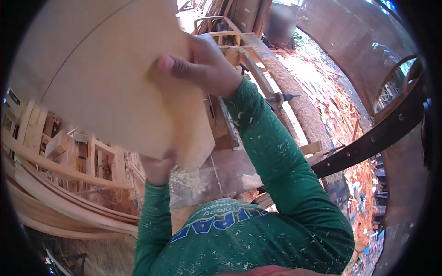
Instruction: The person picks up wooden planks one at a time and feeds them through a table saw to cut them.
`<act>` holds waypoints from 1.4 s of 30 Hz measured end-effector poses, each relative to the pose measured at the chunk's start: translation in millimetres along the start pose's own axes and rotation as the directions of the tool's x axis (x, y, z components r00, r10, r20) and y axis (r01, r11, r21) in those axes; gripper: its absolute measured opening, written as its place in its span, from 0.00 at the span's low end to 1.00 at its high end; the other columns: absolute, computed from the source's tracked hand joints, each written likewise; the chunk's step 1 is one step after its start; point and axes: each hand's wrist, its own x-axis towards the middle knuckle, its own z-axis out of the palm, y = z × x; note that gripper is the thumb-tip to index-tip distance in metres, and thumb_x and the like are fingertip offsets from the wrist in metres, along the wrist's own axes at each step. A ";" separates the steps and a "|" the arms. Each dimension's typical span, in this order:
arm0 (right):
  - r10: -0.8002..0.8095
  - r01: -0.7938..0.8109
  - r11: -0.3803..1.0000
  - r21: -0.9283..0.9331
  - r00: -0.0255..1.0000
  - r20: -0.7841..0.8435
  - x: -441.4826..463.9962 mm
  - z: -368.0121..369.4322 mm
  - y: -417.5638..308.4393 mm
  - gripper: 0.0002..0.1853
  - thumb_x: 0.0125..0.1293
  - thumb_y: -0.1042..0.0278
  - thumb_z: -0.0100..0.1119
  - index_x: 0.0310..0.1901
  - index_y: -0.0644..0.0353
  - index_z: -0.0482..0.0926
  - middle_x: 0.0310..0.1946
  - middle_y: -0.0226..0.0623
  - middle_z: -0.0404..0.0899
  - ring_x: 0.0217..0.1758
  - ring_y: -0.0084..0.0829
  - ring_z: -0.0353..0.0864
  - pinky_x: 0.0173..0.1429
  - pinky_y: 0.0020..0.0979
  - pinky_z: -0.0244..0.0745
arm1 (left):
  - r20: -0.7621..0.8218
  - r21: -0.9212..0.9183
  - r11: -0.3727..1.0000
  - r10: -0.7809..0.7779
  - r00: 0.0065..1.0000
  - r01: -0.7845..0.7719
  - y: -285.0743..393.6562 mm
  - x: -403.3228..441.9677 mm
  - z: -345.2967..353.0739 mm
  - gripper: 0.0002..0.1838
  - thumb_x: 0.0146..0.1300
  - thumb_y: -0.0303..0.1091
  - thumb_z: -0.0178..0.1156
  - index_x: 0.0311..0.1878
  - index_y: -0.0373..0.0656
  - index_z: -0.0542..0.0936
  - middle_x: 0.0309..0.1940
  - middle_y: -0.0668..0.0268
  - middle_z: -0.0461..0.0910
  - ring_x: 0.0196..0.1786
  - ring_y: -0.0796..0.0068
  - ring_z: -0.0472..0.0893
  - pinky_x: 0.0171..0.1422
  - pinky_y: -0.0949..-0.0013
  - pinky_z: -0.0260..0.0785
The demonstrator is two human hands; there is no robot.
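A wide, pale wooden board (110, 87) is held up in front of me, tilted, with a thin dark line running across its upper left part. My right hand (205, 66) grips its right edge, thumb flat on the near face and the other fingers hidden behind. Lower down, my left hand (160, 166) holds the bottom edge, its thumb on the near face and its fingers mostly out of sight. Wood shavings cling to my green sleeves and shirt.
Wooden frames (87, 161) and long curved pieces (60, 202) stand at the left. Beyond my right arm are a wooden bench (276, 83) with a clamp-like tool (282, 98), shavings (322, 87) on the ground and a dark curved metal band (368, 142).
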 end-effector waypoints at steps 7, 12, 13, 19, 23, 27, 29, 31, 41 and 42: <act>-0.108 0.080 0.994 -0.080 0.879 -0.464 -30.3 -50.9 25.4 0.32 0.64 0.41 0.73 0.54 0.65 0.81 0.46 0.37 0.87 0.45 0.28 0.88 0.48 0.31 0.85 | 0.148 0.533 0.846 -0.072 0.986 -0.018 -111.1 -51.6 69.9 0.38 0.51 0.36 0.78 0.65 0.40 0.71 0.51 0.54 0.84 0.55 0.55 0.85 0.59 0.58 0.78; -0.178 0.095 0.981 -0.169 0.788 -0.589 -33.6 -48.8 24.2 0.33 0.67 0.41 0.70 0.57 0.67 0.80 0.46 0.34 0.85 0.48 0.23 0.82 0.53 0.29 0.78 | 0.248 0.011 0.955 -0.291 0.924 0.298 -228.6 -35.2 76.9 0.34 0.53 0.32 0.73 0.65 0.41 0.73 0.59 0.57 0.81 0.61 0.57 0.82 0.64 0.59 0.76; -0.236 0.141 0.969 -0.202 0.775 -0.587 -29.8 -49.1 25.0 0.33 0.67 0.41 0.70 0.57 0.67 0.80 0.46 0.34 0.86 0.48 0.23 0.82 0.53 0.28 0.78 | 0.284 -0.092 0.908 -0.369 0.885 0.409 -228.4 -26.3 78.2 0.32 0.54 0.31 0.72 0.63 0.41 0.75 0.59 0.57 0.81 0.61 0.57 0.82 0.64 0.59 0.76; -0.372 0.221 0.917 -0.332 0.773 -0.513 -4.7 -82.2 55.0 0.35 0.68 0.40 0.69 0.58 0.69 0.80 0.47 0.36 0.86 0.49 0.25 0.83 0.54 0.29 0.79 | 0.285 0.434 0.881 -0.334 0.899 0.190 -195.2 32.6 110.0 0.28 0.52 0.28 0.75 0.57 0.36 0.78 0.51 0.53 0.85 0.54 0.56 0.86 0.59 0.59 0.79; -0.292 0.101 0.929 -0.355 0.791 -0.539 -18.1 -104.8 92.6 0.35 0.68 0.40 0.69 0.58 0.68 0.80 0.47 0.36 0.86 0.49 0.26 0.83 0.54 0.30 0.79 | 0.194 0.346 0.905 -0.328 0.924 0.248 -201.5 43.8 135.4 0.25 0.51 0.26 0.77 0.53 0.35 0.81 0.47 0.55 0.88 0.47 0.65 0.89 0.54 0.62 0.82; -0.210 -0.017 0.928 -0.372 0.802 -0.560 -31.8 -123.3 125.0 0.35 0.68 0.40 0.68 0.58 0.68 0.80 0.47 0.36 0.85 0.50 0.26 0.83 0.55 0.30 0.79 | 0.216 0.356 0.891 -0.373 0.902 0.283 -207.5 51.3 136.8 0.25 0.49 0.32 0.79 0.51 0.36 0.84 0.45 0.55 0.89 0.48 0.60 0.89 0.55 0.59 0.80; -0.175 -0.064 0.925 -0.374 0.803 -0.569 -38.7 -129.5 137.3 0.34 0.68 0.40 0.68 0.58 0.68 0.80 0.47 0.36 0.85 0.50 0.26 0.83 0.55 0.31 0.78 | 0.186 0.501 0.842 -0.329 0.926 0.199 -213.8 55.5 137.6 0.25 0.48 0.36 0.80 0.49 0.37 0.85 0.44 0.55 0.89 0.49 0.57 0.88 0.56 0.57 0.80; -0.139 -0.106 0.921 -0.374 0.809 -0.572 -45.0 -132.9 147.5 0.34 0.68 0.40 0.68 0.58 0.68 0.79 0.47 0.36 0.85 0.50 0.26 0.83 0.55 0.31 0.78 | 0.193 0.468 0.842 -0.392 0.899 0.267 -210.3 62.5 138.9 0.26 0.47 0.39 0.80 0.49 0.38 0.85 0.43 0.55 0.89 0.49 0.56 0.88 0.56 0.56 0.79; -0.045 -0.215 0.906 -0.364 0.806 -0.590 -60.4 -143.9 176.2 0.33 0.69 0.41 0.67 0.59 0.67 0.79 0.48 0.36 0.85 0.51 0.27 0.82 0.56 0.32 0.77 | 0.172 0.492 0.831 -0.387 0.906 0.261 -241.6 77.5 146.1 0.26 0.47 0.39 0.81 0.48 0.37 0.84 0.43 0.56 0.89 0.47 0.60 0.89 0.54 0.58 0.79; -0.041 -0.220 0.906 -0.363 0.805 -0.591 -60.7 -144.5 178.0 0.33 0.69 0.41 0.67 0.59 0.67 0.79 0.48 0.36 0.85 0.51 0.27 0.82 0.57 0.32 0.77 | 0.158 0.468 0.839 -0.388 0.908 0.277 -238.4 78.8 147.4 0.28 0.47 0.40 0.82 0.49 0.36 0.84 0.43 0.55 0.89 0.47 0.60 0.89 0.55 0.58 0.80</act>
